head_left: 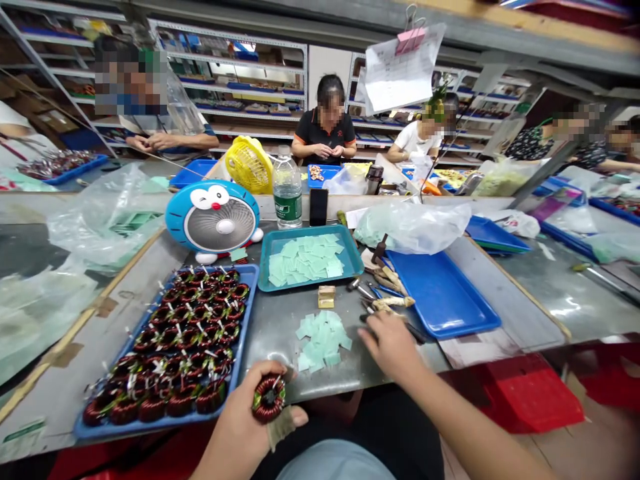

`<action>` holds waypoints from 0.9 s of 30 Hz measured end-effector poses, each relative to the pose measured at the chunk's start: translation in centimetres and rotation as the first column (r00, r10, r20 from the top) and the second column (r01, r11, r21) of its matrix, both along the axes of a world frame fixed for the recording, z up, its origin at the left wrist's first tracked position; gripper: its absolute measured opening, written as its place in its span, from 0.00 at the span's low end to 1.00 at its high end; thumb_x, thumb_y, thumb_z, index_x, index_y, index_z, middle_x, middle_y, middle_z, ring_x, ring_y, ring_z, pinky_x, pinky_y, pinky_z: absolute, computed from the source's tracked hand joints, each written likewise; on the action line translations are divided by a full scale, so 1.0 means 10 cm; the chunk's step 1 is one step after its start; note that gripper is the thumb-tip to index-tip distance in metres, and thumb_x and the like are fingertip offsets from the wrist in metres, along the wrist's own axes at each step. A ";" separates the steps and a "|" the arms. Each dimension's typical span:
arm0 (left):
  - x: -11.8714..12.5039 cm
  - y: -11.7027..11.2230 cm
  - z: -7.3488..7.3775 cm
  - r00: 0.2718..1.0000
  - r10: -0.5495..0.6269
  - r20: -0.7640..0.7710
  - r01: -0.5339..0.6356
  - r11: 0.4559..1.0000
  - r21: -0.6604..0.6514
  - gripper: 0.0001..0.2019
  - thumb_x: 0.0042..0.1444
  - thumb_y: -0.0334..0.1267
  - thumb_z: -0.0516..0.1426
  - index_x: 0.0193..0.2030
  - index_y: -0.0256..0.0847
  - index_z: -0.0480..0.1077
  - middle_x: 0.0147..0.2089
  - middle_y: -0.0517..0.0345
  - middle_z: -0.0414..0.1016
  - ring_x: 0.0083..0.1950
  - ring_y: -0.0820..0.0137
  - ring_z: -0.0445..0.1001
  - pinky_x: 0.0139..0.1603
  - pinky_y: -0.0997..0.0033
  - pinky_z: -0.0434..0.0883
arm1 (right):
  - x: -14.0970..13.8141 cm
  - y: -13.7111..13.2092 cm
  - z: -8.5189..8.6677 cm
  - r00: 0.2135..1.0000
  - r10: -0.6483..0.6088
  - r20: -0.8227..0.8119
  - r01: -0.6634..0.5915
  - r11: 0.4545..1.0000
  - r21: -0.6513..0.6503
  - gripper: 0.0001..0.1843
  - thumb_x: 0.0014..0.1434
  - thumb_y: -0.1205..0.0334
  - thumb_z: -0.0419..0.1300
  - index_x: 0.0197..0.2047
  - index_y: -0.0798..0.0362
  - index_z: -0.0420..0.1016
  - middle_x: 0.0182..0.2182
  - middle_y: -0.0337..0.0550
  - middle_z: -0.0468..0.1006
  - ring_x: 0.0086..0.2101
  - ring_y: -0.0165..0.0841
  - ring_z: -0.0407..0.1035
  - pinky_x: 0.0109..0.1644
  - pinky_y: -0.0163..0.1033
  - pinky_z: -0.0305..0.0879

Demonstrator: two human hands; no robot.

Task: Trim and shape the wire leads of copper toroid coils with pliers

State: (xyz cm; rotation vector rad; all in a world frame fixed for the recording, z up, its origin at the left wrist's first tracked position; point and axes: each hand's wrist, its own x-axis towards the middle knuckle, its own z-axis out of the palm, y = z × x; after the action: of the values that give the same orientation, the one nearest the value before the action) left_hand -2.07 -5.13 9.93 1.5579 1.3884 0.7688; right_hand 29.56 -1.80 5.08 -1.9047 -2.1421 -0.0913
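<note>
One toroidal coil point(269, 398) in left hand point(240, 413)

There's your toroidal coil point(269, 398), gripped right up in your left hand point(237, 420), dark copper-red windings wrapped tightly around the ring, a flash of green along the inner edge, standing nearly upright with its open centre facing you!

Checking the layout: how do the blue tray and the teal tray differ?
The blue tray is larger than the teal tray and lies nearer the left hand. The blue tray carries rows of wound toroid coils; the teal tray carries loose pale green squares. Both are shallow rimmed trays on the metal bench.
</note>
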 end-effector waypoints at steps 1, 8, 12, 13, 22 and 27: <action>0.02 0.00 -0.01 1.000 0.012 0.004 -0.012 1.000 -0.008 0.27 0.46 0.55 0.70 0.48 0.44 0.71 0.45 0.55 0.80 0.46 0.59 0.79 0.39 0.69 0.74 | -0.11 -0.06 -0.05 1.000 0.013 -0.025 -0.013 0.999 -0.030 0.07 0.68 0.58 0.61 0.45 0.51 0.77 0.42 0.46 0.77 0.41 0.40 0.69 0.49 0.43 0.61; 0.15 0.02 -0.05 0.996 -0.084 -0.030 0.082 0.995 -0.060 0.27 0.46 0.55 0.70 0.48 0.45 0.71 0.46 0.56 0.80 0.47 0.58 0.78 0.40 0.68 0.72 | -0.42 -0.11 -0.33 0.979 -0.125 -0.160 0.108 0.988 -0.112 0.06 0.62 0.65 0.66 0.41 0.51 0.73 0.40 0.45 0.76 0.42 0.42 0.71 0.47 0.42 0.62; 0.23 0.03 0.06 0.988 -0.145 -0.056 0.140 0.987 -0.082 0.24 0.48 0.53 0.71 0.46 0.45 0.71 0.42 0.59 0.77 0.42 0.63 0.75 0.42 0.68 0.70 | -0.35 -0.14 -0.34 0.953 -0.128 -0.273 0.093 0.986 -0.135 0.06 0.63 0.66 0.63 0.37 0.51 0.67 0.37 0.44 0.76 0.41 0.41 0.72 0.46 0.41 0.62; 0.24 0.04 0.08 0.984 -0.163 -0.076 0.157 0.985 -0.077 0.24 0.48 0.52 0.71 0.46 0.45 0.70 0.41 0.60 0.76 0.41 0.65 0.74 0.42 0.68 0.70 | -0.33 -0.16 -0.34 0.943 -0.130 -0.305 0.091 0.986 -0.141 0.07 0.64 0.65 0.62 0.36 0.50 0.66 0.35 0.44 0.75 0.39 0.41 0.72 0.44 0.41 0.62; 0.28 0.02 0.10 0.966 -0.165 -0.200 0.190 0.975 0.114 0.21 0.51 0.48 0.70 0.48 0.44 0.71 0.47 0.55 0.77 0.47 0.63 0.76 0.49 0.64 0.71 | -0.16 -0.34 -0.25 0.798 -0.170 -0.578 0.099 0.983 -0.153 0.14 0.68 0.51 0.57 0.34 0.48 0.62 0.24 0.35 0.71 0.26 0.35 0.68 0.31 0.38 0.59; 0.31 -0.02 0.12 0.963 -0.183 -0.199 0.191 0.981 0.023 0.21 0.51 0.50 0.69 0.48 0.46 0.71 0.44 0.57 0.78 0.42 0.62 0.78 0.46 0.63 0.74 | -0.04 -0.49 -0.16 0.761 -0.142 -0.633 0.111 0.990 -0.089 0.14 0.71 0.50 0.54 0.38 0.49 0.71 0.32 0.42 0.79 0.33 0.38 0.74 0.39 0.39 0.68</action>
State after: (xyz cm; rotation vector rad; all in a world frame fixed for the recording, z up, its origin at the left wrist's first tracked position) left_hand 1.01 -5.32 11.08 1.8079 1.3465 0.5448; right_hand 29.17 -6.65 3.44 -1.7544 -1.5569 0.5190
